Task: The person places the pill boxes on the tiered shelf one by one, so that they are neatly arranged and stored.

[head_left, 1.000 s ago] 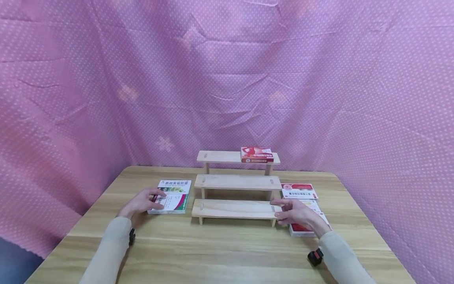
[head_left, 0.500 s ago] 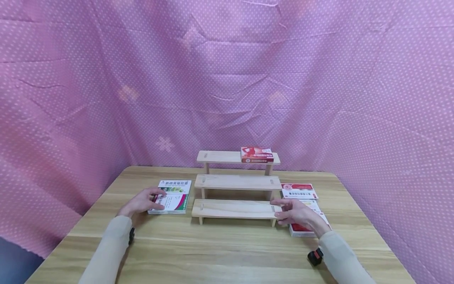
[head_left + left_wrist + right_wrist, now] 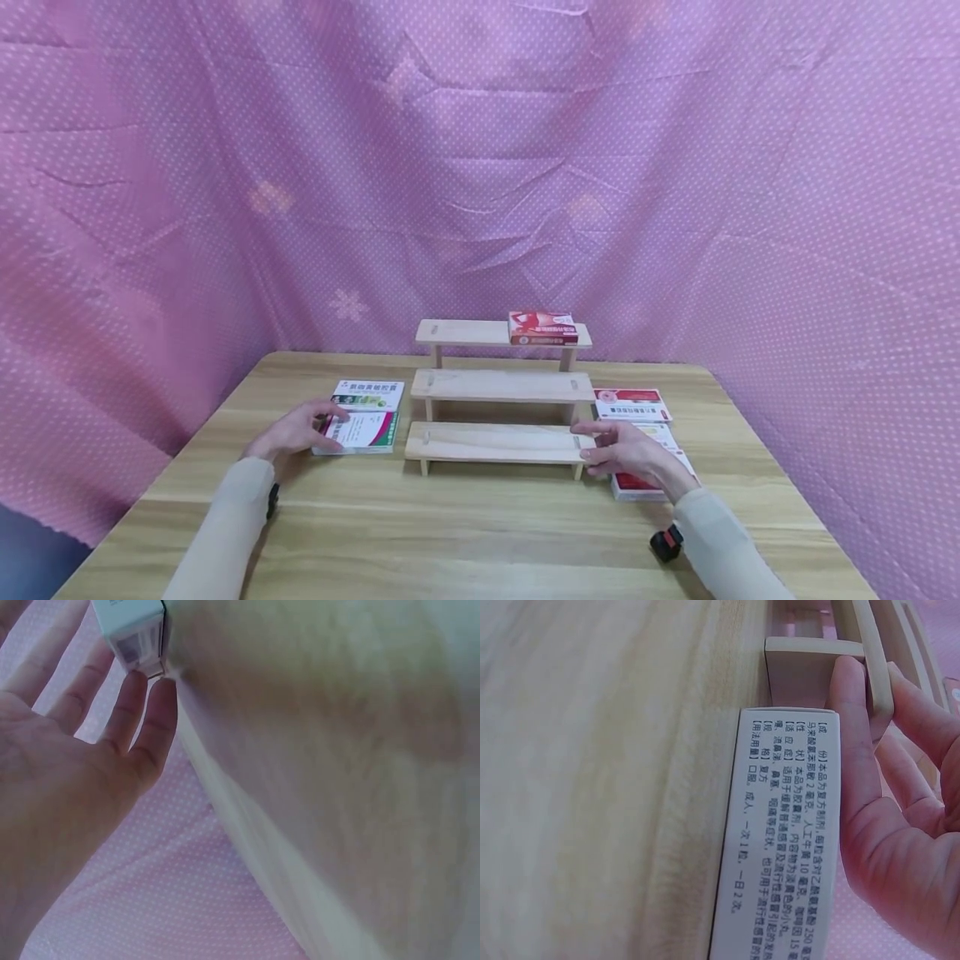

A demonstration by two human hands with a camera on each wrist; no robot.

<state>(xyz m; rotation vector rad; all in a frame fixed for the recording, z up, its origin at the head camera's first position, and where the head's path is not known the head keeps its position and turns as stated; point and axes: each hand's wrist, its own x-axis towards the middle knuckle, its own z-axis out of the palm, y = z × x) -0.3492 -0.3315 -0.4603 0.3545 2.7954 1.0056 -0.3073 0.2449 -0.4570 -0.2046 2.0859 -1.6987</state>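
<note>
My left hand (image 3: pixel 292 429) is at the left end of a white medicine box with a green and magenta corner (image 3: pixel 369 430). In the left wrist view its fingers spread loosely, fingertips right at the end of a box (image 3: pixel 135 634). A second medicine box, white and green (image 3: pixel 378 392), lies just behind. With the right hand (image 3: pixel 637 454) I grip the right end of the lowest board of a three-tier wooden display stand (image 3: pixel 487 442). The right wrist view shows the thumb below the board (image 3: pixel 871 656) beside its leg, the other fingers on its far side.
A red medicine box (image 3: pixel 543 327) lies on the top tier's right end. Several medicine boxes lie right of the stand, one red and white (image 3: pixel 633 404) at the back; my right hand partly hides the front ones. A pink dotted cloth (image 3: pixel 480 183) hangs behind the wooden table (image 3: pixel 450 533).
My left hand has shifted slightly left and its thumb has drawn back toward the box's near left corner. The right hand keeps its hold on the board.
</note>
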